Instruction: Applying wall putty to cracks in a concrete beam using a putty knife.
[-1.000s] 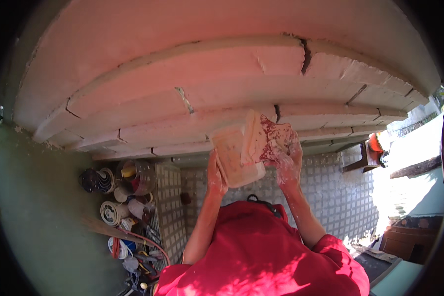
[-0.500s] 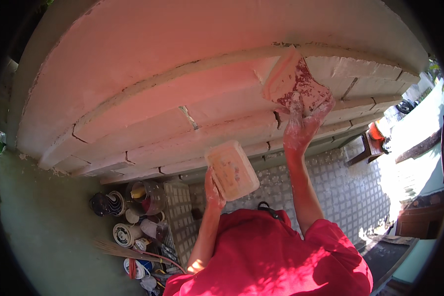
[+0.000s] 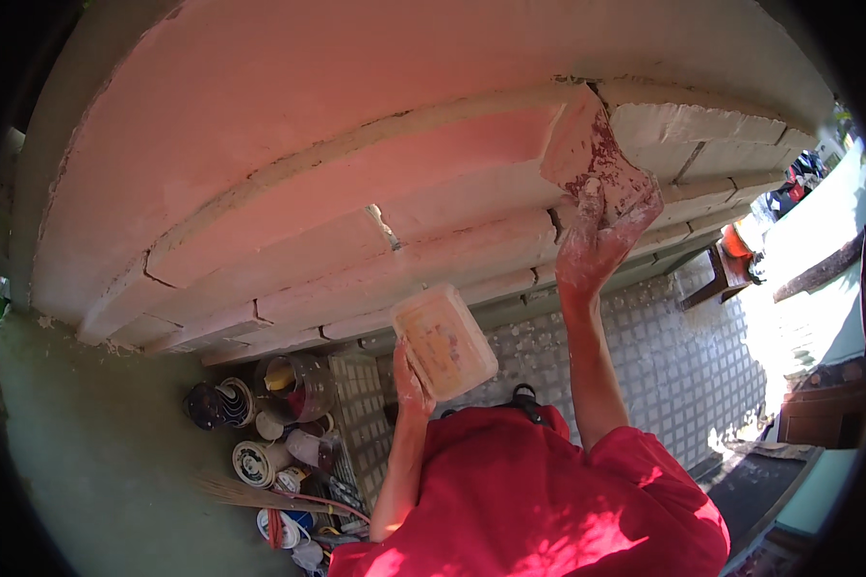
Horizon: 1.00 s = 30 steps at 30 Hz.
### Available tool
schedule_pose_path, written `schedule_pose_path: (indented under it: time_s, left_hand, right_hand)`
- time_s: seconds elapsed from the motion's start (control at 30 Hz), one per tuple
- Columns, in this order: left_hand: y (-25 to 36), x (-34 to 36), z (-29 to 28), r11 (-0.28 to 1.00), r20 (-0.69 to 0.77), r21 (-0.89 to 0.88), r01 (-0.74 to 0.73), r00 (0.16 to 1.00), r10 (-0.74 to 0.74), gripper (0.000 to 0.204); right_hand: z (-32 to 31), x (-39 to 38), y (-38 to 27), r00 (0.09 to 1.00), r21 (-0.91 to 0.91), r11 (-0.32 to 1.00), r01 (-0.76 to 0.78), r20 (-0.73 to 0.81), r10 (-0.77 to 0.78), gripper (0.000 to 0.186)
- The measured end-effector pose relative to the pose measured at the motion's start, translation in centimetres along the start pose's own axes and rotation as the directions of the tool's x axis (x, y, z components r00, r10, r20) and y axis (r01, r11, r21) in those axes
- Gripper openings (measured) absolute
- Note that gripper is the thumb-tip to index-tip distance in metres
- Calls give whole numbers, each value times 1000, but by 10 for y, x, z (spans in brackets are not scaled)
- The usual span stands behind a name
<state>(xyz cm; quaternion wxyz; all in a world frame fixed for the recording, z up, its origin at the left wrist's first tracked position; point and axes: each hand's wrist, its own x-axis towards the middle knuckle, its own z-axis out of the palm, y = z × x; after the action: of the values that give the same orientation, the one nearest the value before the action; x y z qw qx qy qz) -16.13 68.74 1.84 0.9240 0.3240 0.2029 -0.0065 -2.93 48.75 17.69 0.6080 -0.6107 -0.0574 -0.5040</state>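
My right hand, dusted with white filler, grips a wide putty knife and presses its smeared blade flat against a stepped plaster moulding near a cracked joint at the upper right. My left hand holds a rectangular plastic tub of filler from below, lower and to the left of the knife, clear of the moulding. Both forearms rise from my red shirt.
Several paint cans, tubs and rolls of tape stand on the floor at lower left beside a green wall. A tiled floor stretches to the right, toward a wooden stool and an orange object.
My right hand has lifted the putty knife away from the tub up and right onto the moulding. The left hand has lowered the tub slightly.
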Motion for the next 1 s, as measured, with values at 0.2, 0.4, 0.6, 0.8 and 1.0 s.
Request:
schedule_pose_path:
  time_s: [0.2, 0.4, 0.6, 0.8, 1.0]
  left_hand:
    - [7, 1, -8, 1000, 36, -4, -27, 999, 27, 49]
    - [7, -2, -28, 999, 7, -30, 15, 1000, -15, 51]
    - [5, -13, -24, 995, -30, -42, 89, 995, -90, 53]
    - [11, -18, -26, 999, -47, 17, 45, 998, -44, 55]
    - [13, -20, -25, 1000, -132, 18, 2, 991, 0, 54]
  right_hand:
    - [-17, 10, 27, 831, -229, 799, 556, 168, -530, 29]
    - [-25, 30, 35, 564, -148, 563, 813, 438, -700, 19]
    - [-9, 27, 56, 536, -102, 566, 818, 495, -684, 27]
    - [12, 19, 61, 567, -96, 609, 787, 501, -654, 27]
    - [13, 12, 71, 617, -150, 646, 748, 516, -594, 31]
